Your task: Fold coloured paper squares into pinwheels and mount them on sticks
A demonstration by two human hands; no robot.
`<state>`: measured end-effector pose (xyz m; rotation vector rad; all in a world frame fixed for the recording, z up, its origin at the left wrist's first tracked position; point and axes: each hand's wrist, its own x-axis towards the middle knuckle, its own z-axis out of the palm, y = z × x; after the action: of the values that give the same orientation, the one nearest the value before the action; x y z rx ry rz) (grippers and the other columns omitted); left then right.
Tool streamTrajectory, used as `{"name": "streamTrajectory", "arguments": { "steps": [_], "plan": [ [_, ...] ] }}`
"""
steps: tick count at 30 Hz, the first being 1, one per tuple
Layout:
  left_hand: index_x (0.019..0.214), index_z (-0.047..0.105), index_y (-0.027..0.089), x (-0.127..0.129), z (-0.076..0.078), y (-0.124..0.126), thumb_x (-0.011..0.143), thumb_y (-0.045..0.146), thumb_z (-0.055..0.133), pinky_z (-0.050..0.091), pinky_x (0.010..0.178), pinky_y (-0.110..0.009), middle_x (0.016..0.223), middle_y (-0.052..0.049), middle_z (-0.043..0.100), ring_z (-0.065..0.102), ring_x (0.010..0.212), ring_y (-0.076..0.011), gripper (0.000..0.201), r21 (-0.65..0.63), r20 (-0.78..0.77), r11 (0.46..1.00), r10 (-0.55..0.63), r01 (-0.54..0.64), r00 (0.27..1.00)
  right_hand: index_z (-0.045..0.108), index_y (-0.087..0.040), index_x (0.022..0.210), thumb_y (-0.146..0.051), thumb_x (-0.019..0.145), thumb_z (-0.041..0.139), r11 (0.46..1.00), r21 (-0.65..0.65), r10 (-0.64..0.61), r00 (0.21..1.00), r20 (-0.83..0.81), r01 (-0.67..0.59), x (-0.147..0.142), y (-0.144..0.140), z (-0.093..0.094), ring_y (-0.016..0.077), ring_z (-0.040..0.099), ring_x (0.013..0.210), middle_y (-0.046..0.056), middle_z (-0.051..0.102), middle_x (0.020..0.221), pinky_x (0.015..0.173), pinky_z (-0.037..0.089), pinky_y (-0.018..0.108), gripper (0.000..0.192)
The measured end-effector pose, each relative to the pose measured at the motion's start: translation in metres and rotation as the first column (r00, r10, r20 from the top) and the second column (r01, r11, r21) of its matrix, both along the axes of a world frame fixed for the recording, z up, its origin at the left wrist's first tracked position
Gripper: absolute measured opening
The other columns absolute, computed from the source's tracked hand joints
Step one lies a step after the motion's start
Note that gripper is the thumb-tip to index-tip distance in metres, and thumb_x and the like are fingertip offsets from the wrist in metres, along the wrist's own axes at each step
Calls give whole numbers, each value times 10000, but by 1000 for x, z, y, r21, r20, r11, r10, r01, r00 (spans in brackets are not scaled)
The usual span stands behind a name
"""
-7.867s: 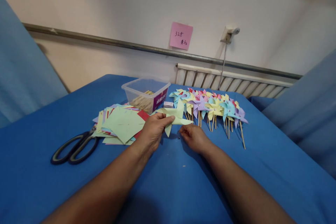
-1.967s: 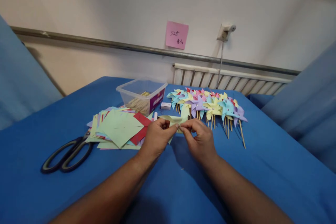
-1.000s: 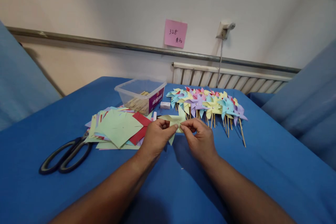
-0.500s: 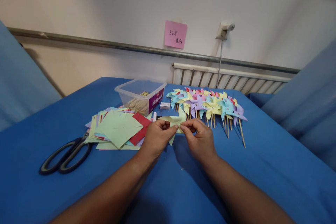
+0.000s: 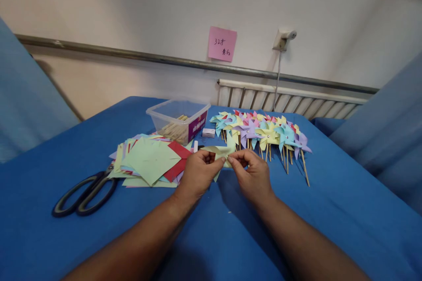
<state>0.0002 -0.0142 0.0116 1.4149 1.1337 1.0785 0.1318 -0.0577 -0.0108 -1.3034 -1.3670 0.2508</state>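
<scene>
From where I stand, the pale green pinwheel [image 5: 227, 151] sits up between the person's two hands, above the blue cloth [image 5: 231, 241]. The left hand [image 5: 199, 173] has it firmly, thumb across the front and fingers curled behind, so the paper juts out beyond the fingertips, toward the other hand. The right hand [image 5: 252, 173] meets it from the opposite side, thumb and fingertip pinched narrow at its folded middle, almost touching the left thumb; anything tiny between them is too small for me to make out. One pointed blade rises above the fingertips, another dips below.

Just left of the left hand lies a messy pile of coloured paper [image 5: 150, 160], with the scissors [image 5: 84, 195] farther out past it. Beyond that same hand stands a clear plastic box [image 5: 160, 116] of sticks [image 5: 176, 131]. Beyond the right hand is a crowd of pinwheels on sticks [image 5: 268, 134].
</scene>
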Motion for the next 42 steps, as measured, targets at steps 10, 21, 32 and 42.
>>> {"name": "streamTrajectory", "arguments": {
  "steps": [10,21,32,42],
  "plan": [
    [752,678,188,-4,1,-2,719,263,640,403,598,-239,653,18,625,558,630,-137,90,266,-142,963,-9,47,990,658,-196,732,-208,809,607,999,-47,21,999,-43,-23,-1,-2,4,121,540,614,-14,611,685,590,427,247,93],
    [766,666,197,-3,-1,-4,726,236,630,417,623,-229,661,29,615,557,636,-131,66,304,-143,951,-6,50,990,651,-199,735,-226,771,638,993,-47,94,979,-180,-104,2,5,-1,164,603,858,31,650,920,760,476,286,47],
    [683,634,177,-1,4,-3,678,272,659,341,518,-225,549,48,521,457,532,-109,97,167,-59,985,-35,45,998,480,-244,1208,-206,746,661,971,34,225,859,-461,-236,-6,8,-1,149,642,716,-17,662,780,666,527,275,498],
    [718,661,163,-2,4,-5,679,239,633,350,532,-223,569,42,539,455,545,-105,90,163,-102,985,-34,51,994,646,-201,873,-327,747,668,943,-90,251,863,-438,-320,2,12,-8,168,637,735,16,691,804,676,528,301,180]
  ]
}}
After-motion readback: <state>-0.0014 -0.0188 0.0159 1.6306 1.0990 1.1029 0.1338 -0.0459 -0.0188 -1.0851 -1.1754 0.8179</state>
